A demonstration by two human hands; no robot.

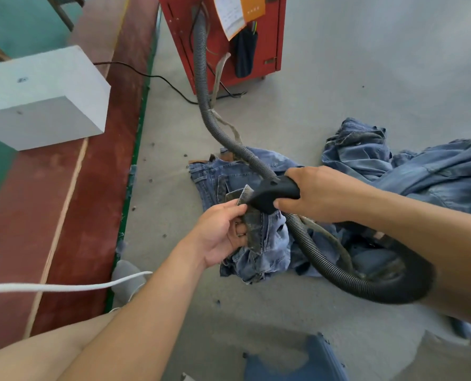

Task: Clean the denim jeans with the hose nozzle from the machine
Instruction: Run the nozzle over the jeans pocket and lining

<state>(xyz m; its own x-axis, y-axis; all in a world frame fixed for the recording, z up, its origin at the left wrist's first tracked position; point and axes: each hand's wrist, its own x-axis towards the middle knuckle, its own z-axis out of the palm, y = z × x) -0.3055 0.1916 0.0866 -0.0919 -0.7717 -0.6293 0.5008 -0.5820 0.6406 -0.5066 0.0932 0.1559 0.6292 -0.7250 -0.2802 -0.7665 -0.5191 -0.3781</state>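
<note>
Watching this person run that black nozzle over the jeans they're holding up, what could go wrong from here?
The nozzle sits right at the flap of jeans that the left hand pinches, so loose cloth or a fingertip might get drawn in. The hose loops round under the right hand and arm, so a long stroke could tug or kink it. The black cord on the floor near the red machine may be a tripping risk.
</note>
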